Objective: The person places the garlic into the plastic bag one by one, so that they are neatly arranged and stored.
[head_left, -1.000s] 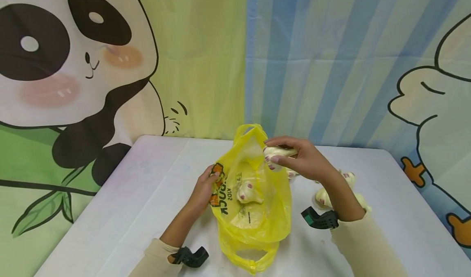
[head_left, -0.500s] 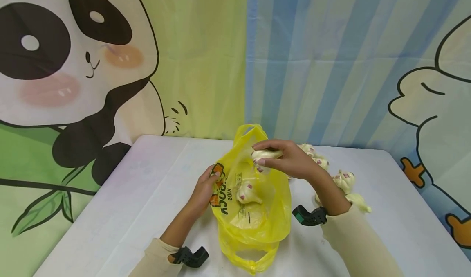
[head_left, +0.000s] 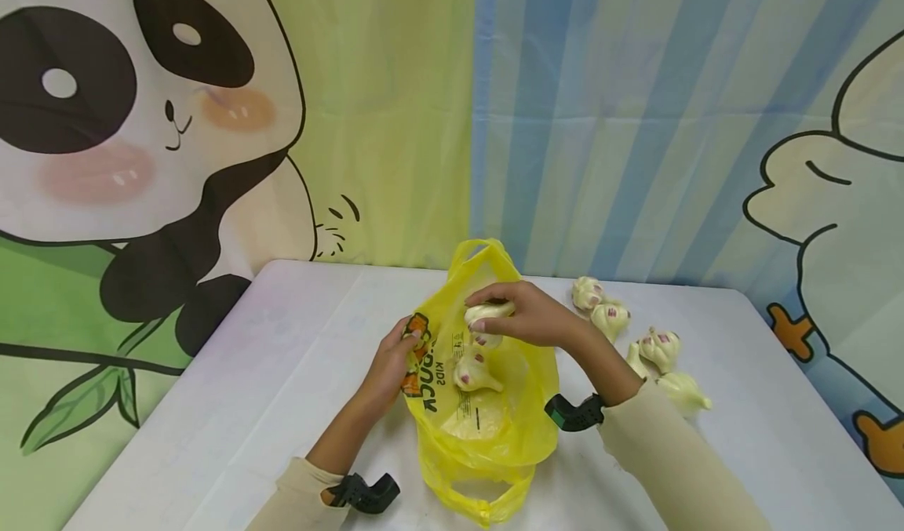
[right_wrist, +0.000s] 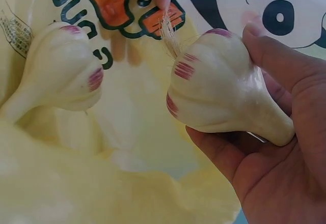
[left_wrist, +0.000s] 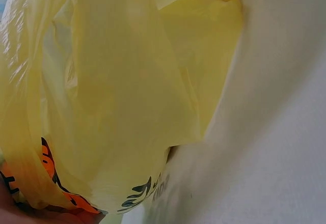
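A yellow plastic bag [head_left: 523, 421] with printed lettering lies with its mouth spread on the white table. My left hand [head_left: 384, 365] pinches the bag's left edge; in the left wrist view the bag [left_wrist: 122, 81] covers most of that hand. Over the bag's mouth my right hand [head_left: 533, 311] grips a garlic bulb [right_wrist: 219, 86], white with purple streaks and a tuft of roots, thumb on one side and fingers on the other. Another garlic bulb [head_left: 475, 370] rests inside the bag, just below the held one, and shows at the left of the right wrist view.
To the right of the bag, several more bulbs lie on the table [head_left: 282, 374]: a pair of garlic bulbs [head_left: 609, 318] near the back edge and a group of garlic bulbs [head_left: 660, 349] nearer the right forearm. A curtain with a panda print [head_left: 169, 123] hangs behind.
My right hand has carried the garlic bulb left and down, from the bag's right edge to over its mouth. The left hand and the bag have stayed put.
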`<control>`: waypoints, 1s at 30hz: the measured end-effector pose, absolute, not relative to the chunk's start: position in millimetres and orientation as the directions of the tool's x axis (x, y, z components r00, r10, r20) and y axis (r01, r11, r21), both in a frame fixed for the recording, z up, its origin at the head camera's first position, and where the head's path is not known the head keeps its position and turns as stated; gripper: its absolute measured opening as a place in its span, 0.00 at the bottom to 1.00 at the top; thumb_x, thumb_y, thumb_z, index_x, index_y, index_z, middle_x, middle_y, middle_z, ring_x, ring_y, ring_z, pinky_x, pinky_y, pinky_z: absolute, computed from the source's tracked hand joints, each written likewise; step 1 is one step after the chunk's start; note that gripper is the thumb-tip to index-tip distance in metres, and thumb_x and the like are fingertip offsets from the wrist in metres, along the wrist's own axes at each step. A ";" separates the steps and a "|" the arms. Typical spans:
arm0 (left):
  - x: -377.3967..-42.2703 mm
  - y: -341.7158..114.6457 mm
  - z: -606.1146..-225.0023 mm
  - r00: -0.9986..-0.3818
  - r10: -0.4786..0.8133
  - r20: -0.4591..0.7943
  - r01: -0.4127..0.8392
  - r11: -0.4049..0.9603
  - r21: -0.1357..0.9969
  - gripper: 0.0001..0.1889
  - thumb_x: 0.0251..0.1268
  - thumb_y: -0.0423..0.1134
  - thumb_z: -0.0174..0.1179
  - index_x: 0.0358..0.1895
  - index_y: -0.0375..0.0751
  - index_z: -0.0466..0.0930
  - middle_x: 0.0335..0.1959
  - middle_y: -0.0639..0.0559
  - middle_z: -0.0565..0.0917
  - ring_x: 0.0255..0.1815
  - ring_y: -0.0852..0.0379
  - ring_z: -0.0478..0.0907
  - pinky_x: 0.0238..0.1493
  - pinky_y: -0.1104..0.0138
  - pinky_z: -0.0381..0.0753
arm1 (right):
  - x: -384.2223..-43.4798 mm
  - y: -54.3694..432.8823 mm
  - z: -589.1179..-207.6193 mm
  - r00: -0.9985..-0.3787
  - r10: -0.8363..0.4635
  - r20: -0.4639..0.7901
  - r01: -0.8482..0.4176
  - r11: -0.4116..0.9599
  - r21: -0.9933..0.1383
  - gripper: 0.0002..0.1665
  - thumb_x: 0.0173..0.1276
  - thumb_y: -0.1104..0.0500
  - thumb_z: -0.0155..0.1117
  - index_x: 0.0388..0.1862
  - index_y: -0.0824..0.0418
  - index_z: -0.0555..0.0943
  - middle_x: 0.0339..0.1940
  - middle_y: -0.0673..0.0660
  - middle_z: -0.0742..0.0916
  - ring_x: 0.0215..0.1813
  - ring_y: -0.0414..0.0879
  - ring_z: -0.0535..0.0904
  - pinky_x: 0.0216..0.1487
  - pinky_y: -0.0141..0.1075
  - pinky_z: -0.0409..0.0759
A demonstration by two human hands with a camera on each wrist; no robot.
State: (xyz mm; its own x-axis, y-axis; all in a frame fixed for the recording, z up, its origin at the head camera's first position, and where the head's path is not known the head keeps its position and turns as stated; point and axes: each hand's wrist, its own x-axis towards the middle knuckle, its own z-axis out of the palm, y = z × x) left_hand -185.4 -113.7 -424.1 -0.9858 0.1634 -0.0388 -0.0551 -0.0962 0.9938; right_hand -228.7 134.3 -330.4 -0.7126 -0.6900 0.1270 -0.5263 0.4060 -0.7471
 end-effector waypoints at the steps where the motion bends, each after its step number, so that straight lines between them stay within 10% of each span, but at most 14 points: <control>1: -185.5 -113.8 -424.1 -0.986 0.162 -0.038 -0.054 -0.096 0.994 0.19 0.79 0.43 0.41 0.67 0.46 0.67 0.49 0.32 0.76 0.48 0.33 0.75 0.47 0.54 0.79 | -229.2 133.6 -331.7 -0.713 -0.691 0.120 -0.525 0.413 -0.745 0.22 0.68 0.52 0.66 0.59 0.57 0.80 0.56 0.53 0.82 0.53 0.44 0.79 0.51 0.40 0.79; 22: -186.5 -114.7 -425.5 -0.988 0.152 -0.032 -0.043 -0.070 0.997 0.20 0.79 0.43 0.41 0.68 0.47 0.66 0.49 0.31 0.76 0.47 0.33 0.75 0.45 0.56 0.79 | -229.9 125.4 -347.3 -0.736 -0.672 0.085 -0.538 0.503 -0.676 0.23 0.68 0.51 0.66 0.59 0.59 0.80 0.56 0.54 0.82 0.56 0.49 0.77 0.55 0.44 0.77; 30: -186.5 -115.1 -424.5 -0.989 0.145 -0.024 -0.035 -0.071 0.997 0.20 0.79 0.43 0.41 0.69 0.47 0.66 0.52 0.30 0.75 0.49 0.32 0.75 0.48 0.54 0.78 | -232.6 130.0 -352.6 -0.709 -0.695 0.121 -0.560 0.449 -0.696 0.25 0.66 0.53 0.69 0.61 0.58 0.78 0.70 0.59 0.72 0.76 0.55 0.53 0.68 0.53 0.62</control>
